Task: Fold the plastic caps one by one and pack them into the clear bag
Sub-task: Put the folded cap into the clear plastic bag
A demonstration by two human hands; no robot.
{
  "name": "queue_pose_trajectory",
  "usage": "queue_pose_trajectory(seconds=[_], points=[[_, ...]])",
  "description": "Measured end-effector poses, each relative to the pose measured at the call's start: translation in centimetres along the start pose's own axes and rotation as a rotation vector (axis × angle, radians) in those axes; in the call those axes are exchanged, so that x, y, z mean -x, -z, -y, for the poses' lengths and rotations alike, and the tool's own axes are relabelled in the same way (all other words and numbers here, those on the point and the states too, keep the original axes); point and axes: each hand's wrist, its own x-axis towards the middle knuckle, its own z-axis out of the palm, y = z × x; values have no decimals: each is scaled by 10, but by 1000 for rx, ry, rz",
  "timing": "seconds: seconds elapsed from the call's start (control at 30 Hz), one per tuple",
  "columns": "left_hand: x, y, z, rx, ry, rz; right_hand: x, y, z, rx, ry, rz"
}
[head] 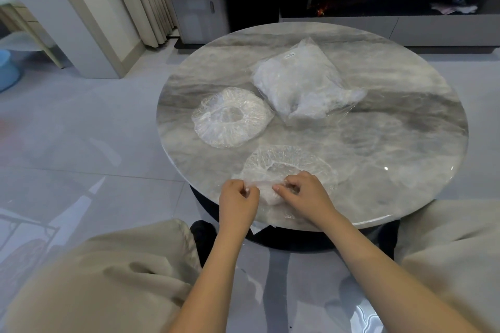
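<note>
Both hands at the near edge of the round marble surface [392,121]. Left grip [238,197]: fingers curled, pinching the near rim of the plastic cap [286,162] right in front of me. Right grip [303,192]: thumb and fingers pinching the same rim, just right of the left grip, a short bunched stretch of film between the two. Rest of that cap lies flat on the surface just beyond my knuckles, its elastic opening facing up. Second cap [231,117] sits spread out farther away, ahead and left of my left grip, not touching the first. Clear bag [303,81] lies beyond both grips, ahead and slightly right, just beside the second cap, already stuffed with white film, its mouth toward me.
</note>
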Motion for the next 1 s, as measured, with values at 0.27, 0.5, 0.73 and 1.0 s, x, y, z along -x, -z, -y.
queue_pose_trajectory(seconds=[0.27, 0.5, 0.73, 1.0], points=[[-1, -9, 13, -141, -85, -70, -12, -19, 9, 248, -86, -114], [0, -11, 23, -349, -412, -284, -18, -15, 22, 356, -115, -71], [2, -9, 37, -543, -487, -100, -15, -10, 22, 38, -173, -95], [-3, -1, 30, -316, -306, -46, -10, 1, 22, 195, 213, 120]])
